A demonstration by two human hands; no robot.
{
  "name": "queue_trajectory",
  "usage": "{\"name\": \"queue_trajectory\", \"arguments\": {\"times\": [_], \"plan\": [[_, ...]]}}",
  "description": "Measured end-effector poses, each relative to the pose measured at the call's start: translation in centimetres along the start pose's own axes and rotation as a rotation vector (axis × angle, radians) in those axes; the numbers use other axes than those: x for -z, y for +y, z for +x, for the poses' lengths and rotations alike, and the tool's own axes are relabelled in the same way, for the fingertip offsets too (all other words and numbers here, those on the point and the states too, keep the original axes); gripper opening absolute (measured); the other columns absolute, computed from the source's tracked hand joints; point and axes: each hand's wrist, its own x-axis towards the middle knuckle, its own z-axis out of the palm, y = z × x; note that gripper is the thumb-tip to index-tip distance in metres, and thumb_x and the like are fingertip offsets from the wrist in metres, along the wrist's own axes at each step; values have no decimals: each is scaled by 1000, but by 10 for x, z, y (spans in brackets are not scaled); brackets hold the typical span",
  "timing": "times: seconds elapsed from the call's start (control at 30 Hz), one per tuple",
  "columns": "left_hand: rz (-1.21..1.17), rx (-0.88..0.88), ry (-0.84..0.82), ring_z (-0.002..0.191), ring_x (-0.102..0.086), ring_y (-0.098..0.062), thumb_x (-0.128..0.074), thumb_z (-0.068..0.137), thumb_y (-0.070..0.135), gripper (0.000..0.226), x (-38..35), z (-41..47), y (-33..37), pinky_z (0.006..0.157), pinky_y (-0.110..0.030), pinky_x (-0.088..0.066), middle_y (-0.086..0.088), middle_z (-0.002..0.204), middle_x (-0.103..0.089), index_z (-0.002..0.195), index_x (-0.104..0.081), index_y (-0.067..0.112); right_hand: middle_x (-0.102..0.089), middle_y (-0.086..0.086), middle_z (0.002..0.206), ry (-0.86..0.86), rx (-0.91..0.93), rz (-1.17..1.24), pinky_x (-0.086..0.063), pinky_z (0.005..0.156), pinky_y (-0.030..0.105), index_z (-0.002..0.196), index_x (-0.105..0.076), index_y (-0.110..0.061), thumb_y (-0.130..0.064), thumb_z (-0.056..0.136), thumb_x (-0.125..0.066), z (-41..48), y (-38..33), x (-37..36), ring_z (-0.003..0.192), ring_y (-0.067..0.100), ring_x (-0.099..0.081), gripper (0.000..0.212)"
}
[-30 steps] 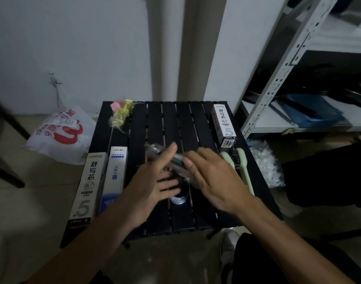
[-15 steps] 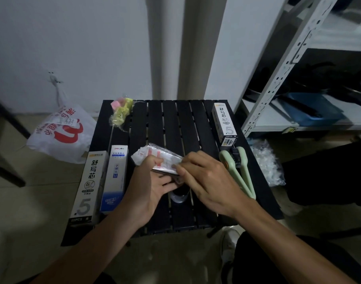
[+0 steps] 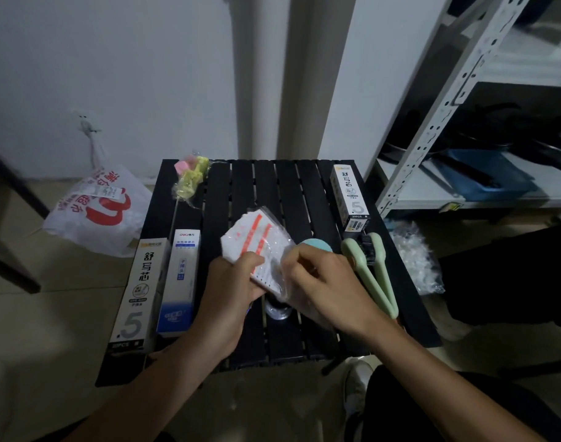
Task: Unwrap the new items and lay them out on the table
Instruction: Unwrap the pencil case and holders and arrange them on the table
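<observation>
Pack [image 3: 257, 242] now raised, face toward you; your left grip [image 3: 231, 283] clasps it, right grip [image 3: 324, 282] pinches wrap [image 3: 278, 274] edge: peel likely starting.

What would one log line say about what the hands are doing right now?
step: unwrapping | left hand: holds white-and-red pack | right hand: pinches clear wrap | place: above black table
</observation>
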Motion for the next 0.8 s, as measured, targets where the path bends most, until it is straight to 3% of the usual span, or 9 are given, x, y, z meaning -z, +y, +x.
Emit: {"name": "queue_trajectory", "arguments": {"times": [0.07, 0.13, 0.3, 0.4, 0.5, 0.57, 0.63, 0.73, 0.8], "plan": [[98, -35, -54, 97, -77, -21, -52, 102, 6, 26, -1, -5, -3, 87, -43, -61, -3, 102, -80, 110, -71, 22, -70, -3, 78, -20, -51, 14, -56, 70, 34, 86, -60, -25, -67, 94, -56, -1, -4, -1, 72, 8, -66, 43], [183, -72, -114, 97, -77, -20, -52, 103, 11, 26, -2, -9, -5, 88, -43, -61, -3, 102, -80, 106, -73, 28, -70, 0, 74, 22, -60, -25, -53, 63, 30, 88, -58, -20, -71, 90, -61, 1, -4, 0, 65, 6, -63, 51], [294, -109, -189, 91, -75, -27, -52, 102, 7, 50, -3, -14, -2, 79, -44, -64, -7, 96, -77, 82, -77, 46, -66, -4, 72, 39, 108, -70, -49, 60, 27, 86, -62, -16, -40, 106, -56, 6, -1, 8, 65, 9, -60, 32], [212, -86, -138, 88, -77, -18, -55, 101, 11, 26, -3, -11, -4, 72, -34, -65, 1, 92, -80, 95, -72, 30, -63, -6, 66, 206, 49, -85, -41, 53, 20, 81, -65, -14, -29, 106, -51, 8, 2, 14, 57, 5, -54, 32], [13, -88, -57, 100, -76, -14, -56, 101, 19, 18, 4, -1, 4, 81, -37, -62, 4, 107, -79, 112, -66, 29, -59, -3, 61, 365, -141, 43, -43, 58, 32, 71, -62, -9, -18, 95, -55, 15, 11, 28, 58, 9, -50, 27], [-12, -150, -19, 100, -75, -11, -54, 103, 18, 20, 10, 4, 13, 77, -31, -63, 5, 107, -79, 116, -66, 26, -64, 9, 64, 333, -176, 41, -49, 62, 40, 69, -63, -4, -16, 93, -57, 17, 15, 33, 62, 26, -58, 27], [-4, -179, 15, 99, -76, -11, -54, 103, 16, 22, 13, 7, 17, 72, -25, -62, 5, 107, -79, 120, -66, 21, -67, 14, 67, 283, -174, 4, -52, 66, 43, 68, -64, -5, -19, 92, -58, 16, 14, 33, 62, 26, -61, 29], [-40, -154, 57, 102, -75, -16, -56, 101, 13, 20, 12, 6, 13, 85, -38, -61, 3, 109, -79, 113, -69, 24, -62, 2, 60, 204, -176, -42, -51, 67, 40, 64, -60, -14, -25, 90, -60, 16, 15, 34, 60, 12, -58, 29], [-30, -170, 61, 107, -74, -18, -57, 101, 13, 21, 11, 4, 11, 95, -45, -57, 0, 113, -78, 109, -70, 26, -67, -4, 65, 136, -175, -30, -55, 73, 43, 71, -63, -20, -27, 92, -60, 16, 16, 35, 66, 13, -65, 23]]}}
